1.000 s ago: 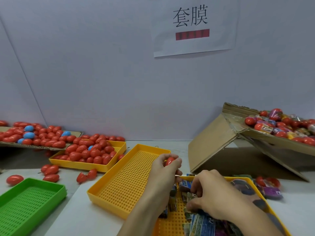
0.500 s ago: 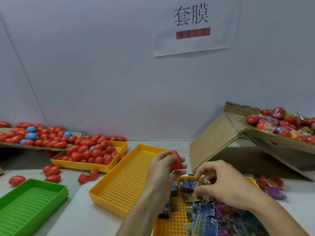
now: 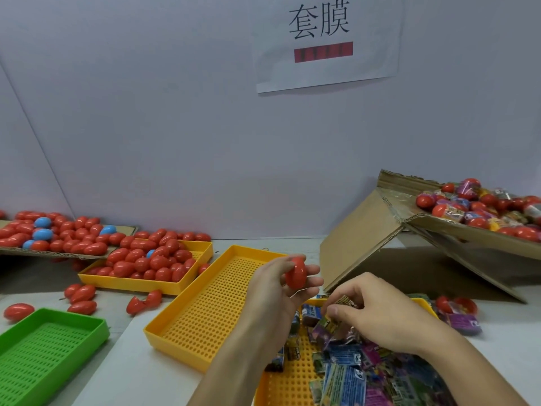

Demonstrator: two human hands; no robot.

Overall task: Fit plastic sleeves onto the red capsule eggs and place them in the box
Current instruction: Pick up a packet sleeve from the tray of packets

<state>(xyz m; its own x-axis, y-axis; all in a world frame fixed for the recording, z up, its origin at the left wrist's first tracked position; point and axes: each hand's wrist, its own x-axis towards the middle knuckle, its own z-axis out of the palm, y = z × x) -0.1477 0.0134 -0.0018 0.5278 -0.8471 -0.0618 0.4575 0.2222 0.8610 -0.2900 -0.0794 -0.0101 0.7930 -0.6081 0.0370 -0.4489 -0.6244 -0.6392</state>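
Box (image 3: 366, 235) at 2 o'clock already holds sleeved eggs. Our left hand (image 3: 272, 285) grips red egg (image 3: 296, 273) at centre; right hand (image 3: 377, 312) pinches sleeve (image 3: 341, 303) at 4 o'clock. Step: sleeve picked. Next: we open sleeve, slide over egg.

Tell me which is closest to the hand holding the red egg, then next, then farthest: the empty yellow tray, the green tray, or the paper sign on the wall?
From the left hand, which holds the red egg, in the head view:
1. The empty yellow tray, right beside and under the hand.
2. The green tray, farther left at the table's near edge.
3. The paper sign, high on the back wall.
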